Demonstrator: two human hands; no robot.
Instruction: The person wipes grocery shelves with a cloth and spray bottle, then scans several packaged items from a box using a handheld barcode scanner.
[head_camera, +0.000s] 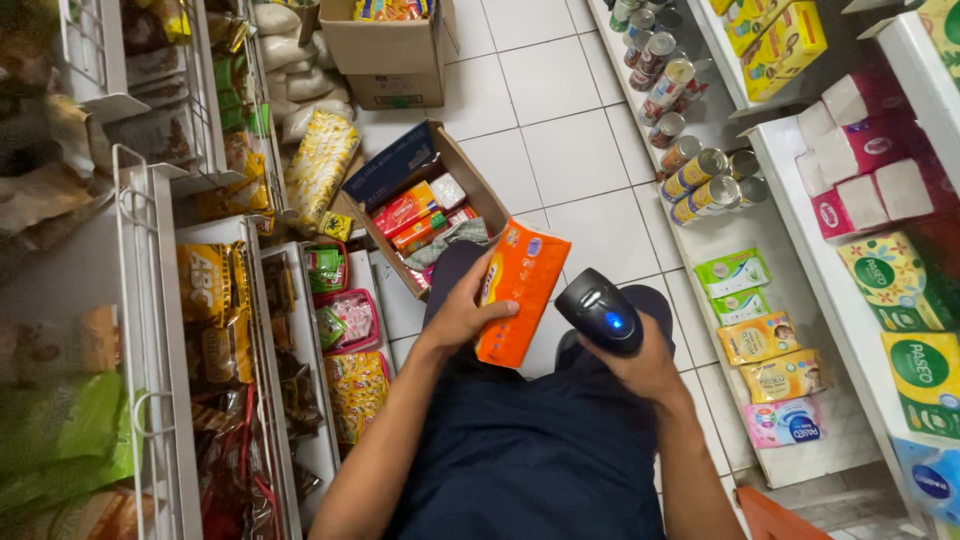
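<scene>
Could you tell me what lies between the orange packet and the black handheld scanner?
In the head view, nothing lies between the orange packet and the scanner; only white floor tile shows through the gap.

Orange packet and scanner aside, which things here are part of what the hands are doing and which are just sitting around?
In hand:
left hand holding the orange packet
right hand holding the black handheld scanner
open cardboard box of packets on the floor, below the hands

Just sitting around:
cans on the shelf
tissue packs
closed cardboard box

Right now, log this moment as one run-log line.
left hand: holds orange packet | right hand: holds black scanner | open carton on floor
</scene>
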